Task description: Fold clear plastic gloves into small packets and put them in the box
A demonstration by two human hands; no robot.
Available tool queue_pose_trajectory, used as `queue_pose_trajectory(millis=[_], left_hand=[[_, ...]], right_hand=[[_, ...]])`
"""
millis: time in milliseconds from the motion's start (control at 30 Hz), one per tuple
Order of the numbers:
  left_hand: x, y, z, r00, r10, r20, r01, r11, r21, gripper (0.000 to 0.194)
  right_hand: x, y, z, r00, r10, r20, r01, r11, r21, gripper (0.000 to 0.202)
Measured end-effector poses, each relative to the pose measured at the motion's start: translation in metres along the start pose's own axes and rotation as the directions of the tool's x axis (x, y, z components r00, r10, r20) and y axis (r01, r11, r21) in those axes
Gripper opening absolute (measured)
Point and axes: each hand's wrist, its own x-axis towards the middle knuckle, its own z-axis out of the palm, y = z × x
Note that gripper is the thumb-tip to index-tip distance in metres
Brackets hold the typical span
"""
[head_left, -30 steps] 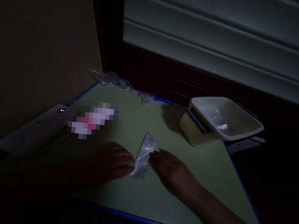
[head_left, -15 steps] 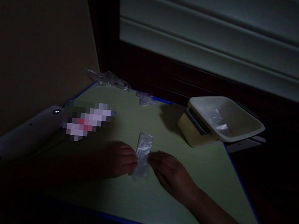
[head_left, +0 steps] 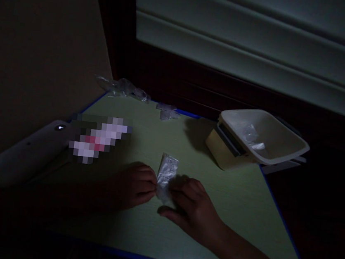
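A narrow, clear plastic bag (head_left: pixel 167 172), flat and creased, lies in the middle of the pale green table (head_left: pixel 208 250). From the left, my left hand (head_left: pixel 141 186) pinches the bag's edge between closed fingers. My right hand (head_left: pixel 196 207) is at the opposite side, its curled fingers touching the bag's lower right part. The right thumb is spread away from those fingers, just below the bag's bottom end. The bag's lower right edge is partly hidden by the right fingers.
A cream plastic bin (head_left: pixel 228 154) with clear plastic inside rests at the table's right edge. Crumpled clear plastic (head_left: pixel 124 88) and a smaller piece (head_left: pixel 168 112) lie along the back. At left are a blurred-out object (head_left: pixel 99 140) and a long white device (head_left: pixel 23 152).
The bag has tilted slightly, and its lower end looks shorter and bunched. My right thumb has moved down and away from the fingers. My left hand stays at the bag's left edge.
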Motion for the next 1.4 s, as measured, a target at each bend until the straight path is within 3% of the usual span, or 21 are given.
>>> queue_pose_trajectory(millis=[267, 333, 467, 633, 800, 1033, 1200, 1300, 1400], left_hand=[[0.003, 0.004, 0.004, 0.978, -0.207, 0.004, 0.207, 0.977, -0.061, 0.02], [0.003, 0.005, 0.006, 0.973, -0.23, -0.014, 0.229, 0.971, -0.068, 0.02], [0.002, 0.005, 0.01, 0.96, -0.279, -0.033, 0.277, 0.959, -0.067, 0.011], [0.001, 0.004, 0.01, 0.954, -0.297, -0.024, 0.296, 0.954, -0.049, 0.009], [0.003, 0.003, 0.011, 0.982, -0.185, -0.033, 0.186, 0.983, 0.002, 0.015], [0.002, 0.004, 0.009, 0.984, -0.18, -0.004, 0.179, 0.971, 0.157, 0.014], [0.004, 0.008, 0.006, 0.995, -0.096, 0.012, 0.089, 0.958, 0.272, 0.008], [0.005, 0.008, 0.006, 0.997, -0.074, 0.032, 0.06, 0.951, 0.303, 0.006], [0.005, 0.008, 0.006, 0.992, -0.099, 0.077, 0.067, 0.938, 0.339, 0.006]], right_hand=[[0.003, -0.002, 0.001, 0.988, 0.155, -0.003, -0.153, 0.978, 0.14, 0.022], [0.003, -0.003, 0.001, 0.979, 0.205, -0.014, -0.201, 0.968, 0.152, 0.028], [0.002, -0.004, 0.004, 0.955, 0.295, -0.032, -0.285, 0.942, 0.179, 0.01], [0.002, -0.003, 0.006, 0.938, 0.348, -0.016, -0.336, 0.917, 0.215, 0.008], [0.006, -0.001, 0.006, 0.968, 0.251, 0.008, -0.248, 0.953, 0.172, 0.01], [0.003, 0.0, 0.008, 0.985, 0.164, 0.051, -0.166, 0.985, 0.038, 0.018], [-0.001, 0.0, 0.006, 0.998, 0.062, -0.013, -0.063, 0.994, -0.086, 0.018], [-0.001, -0.001, 0.003, 0.998, -0.057, -0.02, 0.056, 0.996, -0.065, 0.02], [0.001, -0.004, 0.0, 0.996, -0.085, 0.019, 0.086, 0.995, -0.043, 0.022]])
